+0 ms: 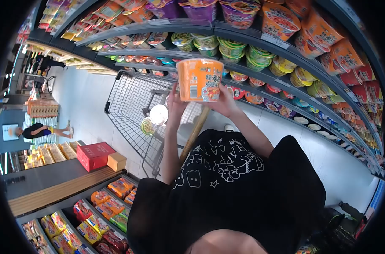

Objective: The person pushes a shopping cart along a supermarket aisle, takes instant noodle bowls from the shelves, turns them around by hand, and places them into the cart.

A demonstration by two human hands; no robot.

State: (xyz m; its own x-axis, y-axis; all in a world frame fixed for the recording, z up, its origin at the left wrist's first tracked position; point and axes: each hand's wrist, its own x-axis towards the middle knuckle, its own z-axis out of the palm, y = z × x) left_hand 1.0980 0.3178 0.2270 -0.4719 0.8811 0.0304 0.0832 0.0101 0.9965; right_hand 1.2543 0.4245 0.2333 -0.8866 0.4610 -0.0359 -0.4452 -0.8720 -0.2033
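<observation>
An orange instant noodle bucket [200, 80] is held up before me, its printed side with a barcode facing me. My left hand [176, 103] is closed around its left side and lower edge. On the opposite side, my right hand [225, 103] grips the lower right edge; some fingers are hidden behind the bucket. Below and to the left stands a wire shopping cart [129, 108]. Inside it are a white round-topped container [158, 114] and a green-patterned noodle bowl [148, 126].
Shelves [243, 36] stacked with cup noodles curve across the top and right. Bagged noodle packs [103, 220] fill a rack at lower left, with a red box [94, 156] by its end. Another person [42, 130] stands far left in the aisle.
</observation>
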